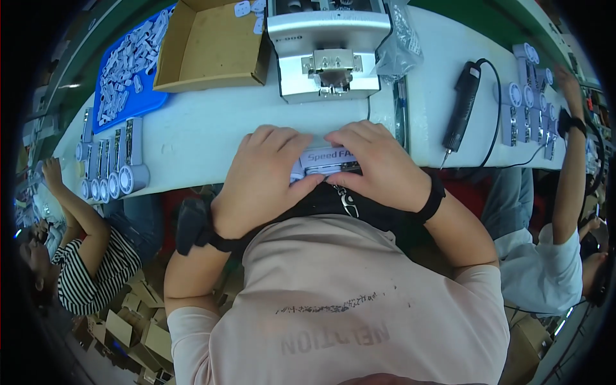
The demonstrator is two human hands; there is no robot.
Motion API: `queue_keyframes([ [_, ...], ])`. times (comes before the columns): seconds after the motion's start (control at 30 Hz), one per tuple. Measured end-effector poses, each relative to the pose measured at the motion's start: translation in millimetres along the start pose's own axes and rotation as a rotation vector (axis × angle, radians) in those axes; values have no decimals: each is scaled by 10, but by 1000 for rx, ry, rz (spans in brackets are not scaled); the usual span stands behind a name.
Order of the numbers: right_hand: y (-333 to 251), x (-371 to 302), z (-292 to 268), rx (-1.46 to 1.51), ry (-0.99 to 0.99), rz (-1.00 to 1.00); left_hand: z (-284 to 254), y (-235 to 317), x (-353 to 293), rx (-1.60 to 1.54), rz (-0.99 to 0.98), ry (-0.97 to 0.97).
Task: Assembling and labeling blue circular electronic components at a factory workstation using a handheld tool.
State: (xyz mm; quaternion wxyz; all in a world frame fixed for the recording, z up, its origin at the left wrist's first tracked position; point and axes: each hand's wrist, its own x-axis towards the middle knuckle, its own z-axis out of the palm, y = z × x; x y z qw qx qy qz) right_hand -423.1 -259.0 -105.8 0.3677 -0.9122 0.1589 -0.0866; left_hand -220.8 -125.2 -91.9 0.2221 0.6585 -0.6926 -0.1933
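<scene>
At the table's near edge, both hands hold a pale handheld fan [321,162] lying crosswise in front of my body. My left hand [256,176] has its fingers curled over one end, with the thumb pressed along the near side. Round the other end, my right hand [385,167] is closed, its thumb also on the near side. A strip of darker inner parts shows along the fan's near edge. Much of the fan is hidden beneath my fingers.
Ahead stands a silver machine [330,32], with a cardboard tray [212,48] and a blue tray [154,102] of small pale parts to its left. An electric screwdriver [463,106] lies right. Fan bodies [131,154] line the left edge; co-workers [96,263] sit either side.
</scene>
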Motion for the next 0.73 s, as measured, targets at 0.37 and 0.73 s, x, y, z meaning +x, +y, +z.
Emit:
queue_keyframes([
  [0.37,126,99,-47,-45,-156,-64,125,-78,7,-47,62,14],
  [0.73,81,147,-21,-132,-205,30,-83,-169,-3,171,77,-42],
])
